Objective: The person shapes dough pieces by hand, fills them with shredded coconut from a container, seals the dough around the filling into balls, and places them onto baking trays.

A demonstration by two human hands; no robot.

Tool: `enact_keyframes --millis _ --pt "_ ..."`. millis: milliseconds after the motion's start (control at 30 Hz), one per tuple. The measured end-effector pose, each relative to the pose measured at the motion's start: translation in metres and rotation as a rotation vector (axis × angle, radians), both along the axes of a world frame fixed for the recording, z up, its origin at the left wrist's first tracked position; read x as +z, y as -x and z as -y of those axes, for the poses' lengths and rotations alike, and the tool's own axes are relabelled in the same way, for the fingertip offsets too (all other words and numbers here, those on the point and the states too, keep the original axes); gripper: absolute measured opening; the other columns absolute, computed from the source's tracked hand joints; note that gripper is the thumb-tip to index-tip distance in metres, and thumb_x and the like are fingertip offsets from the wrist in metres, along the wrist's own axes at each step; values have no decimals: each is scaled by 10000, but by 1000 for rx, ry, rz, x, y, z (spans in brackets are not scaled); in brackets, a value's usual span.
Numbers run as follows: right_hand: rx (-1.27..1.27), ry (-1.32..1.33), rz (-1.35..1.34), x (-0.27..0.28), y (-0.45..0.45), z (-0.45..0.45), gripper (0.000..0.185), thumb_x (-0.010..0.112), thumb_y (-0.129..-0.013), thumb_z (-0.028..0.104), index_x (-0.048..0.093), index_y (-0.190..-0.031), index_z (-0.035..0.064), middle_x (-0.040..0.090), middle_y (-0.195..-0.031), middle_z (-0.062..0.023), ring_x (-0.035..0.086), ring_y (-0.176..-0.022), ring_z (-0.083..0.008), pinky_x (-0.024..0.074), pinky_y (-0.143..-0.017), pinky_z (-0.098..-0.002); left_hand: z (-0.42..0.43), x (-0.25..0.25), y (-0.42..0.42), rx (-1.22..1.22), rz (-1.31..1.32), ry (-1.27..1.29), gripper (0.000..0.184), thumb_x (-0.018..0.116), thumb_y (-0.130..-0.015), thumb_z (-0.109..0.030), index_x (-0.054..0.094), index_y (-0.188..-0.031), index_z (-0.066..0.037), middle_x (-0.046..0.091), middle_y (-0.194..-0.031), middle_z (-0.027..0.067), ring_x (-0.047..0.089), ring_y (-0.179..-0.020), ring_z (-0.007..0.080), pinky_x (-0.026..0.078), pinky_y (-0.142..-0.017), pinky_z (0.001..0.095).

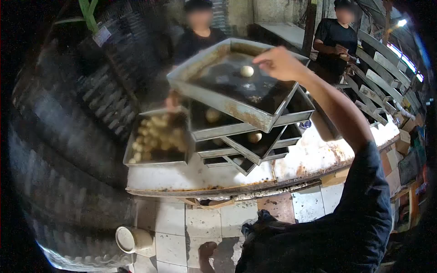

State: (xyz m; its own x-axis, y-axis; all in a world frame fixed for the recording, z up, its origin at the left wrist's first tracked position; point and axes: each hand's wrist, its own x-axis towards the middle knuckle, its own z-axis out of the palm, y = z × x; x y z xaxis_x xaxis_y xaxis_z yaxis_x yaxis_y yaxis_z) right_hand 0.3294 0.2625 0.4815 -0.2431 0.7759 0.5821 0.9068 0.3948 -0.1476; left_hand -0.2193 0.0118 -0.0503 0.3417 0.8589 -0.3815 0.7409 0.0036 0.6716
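Note:
My right hand (pixel 280 64) reaches over the top metal tray (pixel 218 101), its index finger stretched out and the fingers apart. Nothing shows in its grip. Just left of the fingertips a round pale dough ball (pixel 247 71) rests on the tray's dark bottom. This tray lies crosswise on a stack of similar trays (pixel 243 152), and another dough ball (pixel 255 137) shows inside the stack. Out of view is my left hand.
A tray heaped with dough balls (pixel 159 136) stands on the white worktable (pixel 314 154), left of the stack. Across the table is a co-worker (pixel 198 38), with a blurred hand (pixel 172 101) near that heap. Another person (pixel 337 43) stands behind right. A bucket (pixel 132 240) is on the tiled floor.

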Motion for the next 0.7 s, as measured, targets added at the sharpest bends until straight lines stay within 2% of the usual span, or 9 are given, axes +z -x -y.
enact_keyframes --millis 33,67,100,233,367,533,567,667,700 --pt "-24 -51 -50 -2 -8 19 208 638 -872 56 711 -1067 66 722 -994 -122 691 -802 -162 557 -710 -297 6 13 -9 181 67 113 162 653 -812 -207 713 -944 -134 711 -908 116 688 -859 258 550 -755 404" --pt "-103 -57 -174 0 3 54 179 646 -866 45 715 -1032 50 723 -964 -111 685 -803 -147 547 -717 -286 9 25 -20 -239 -353 -540 106 658 -811 -189 714 -876 -128 712 -931 107 692 -874 265 551 -757 395" --pt "-61 -240 -232 -8 9 86 149 644 -877 51 716 -1007 36 714 -902 -91 670 -779 -134 528 -699 -258 1 37 -31 14 117 -219 135 658 -816 -201 696 -910 -113 714 -944 100 692 -912 264 549 -788 387" --pt "128 -327 -353 -97 15 196 22 635 -820 -27 647 -838 -28 687 -863 -146 643 -707 -171 528 -681 -300 -18 172 -121 181 378 -194 632 734 -850 -265 458 -1375 -46 707 -973 120 692 -863 219 544 -792 345" --pt "-1 673 -371 -230 30 253 196 619 -920 164 684 -986 -10 701 -799 -152 674 -712 -254 538 -692 -341 -22 235 -239 100 514 -410 731 755 -817 -172 371 -1419 -13 690 -1069 138 667 -938 255 517 -842 374" --pt "-97 365 -1143 -234 -11 353 355 664 -913 226 652 -1172 -15 716 -897 -168 693 -786 -154 568 -696 -303 25 292 -411 -428 603 -811 858 804 -756 -181 315 -1425 42 657 -1164 117 596 -1069 276 460 -927 403" --pt "-91 181 -1336 -226 -30 372 351 703 -873 140 648 -1197 16 696 -1026 -179 691 -872 -174 574 -758 -304 40 301 -441 -468 620 -788 858 804 -756 -181 315 -1425 42 657 -1164 117 596 -1069 276 460 -927 403" --pt "-267 -173 -779 -196 -87 435 427 769 -757 20 658 -1169 -6 658 -1129 -190 656 -1042 -274 537 -863 -331 71 315 -510 -507 1155 218 1044 818 -716 -507 312 -1432 59 516 -1219 71 586 -993 169 484 -870 313" --pt "-184 -162 -697 -194 -101 451 499 797 -712 59 654 -1187 5 606 -1217 -218 624 -1101 -326 507 -912 -349 77 311 -528 -555 1203 400 844 760 -816 -440 402 -1390 66 512 -1167 63 581 -1004 152 479 -868 284"
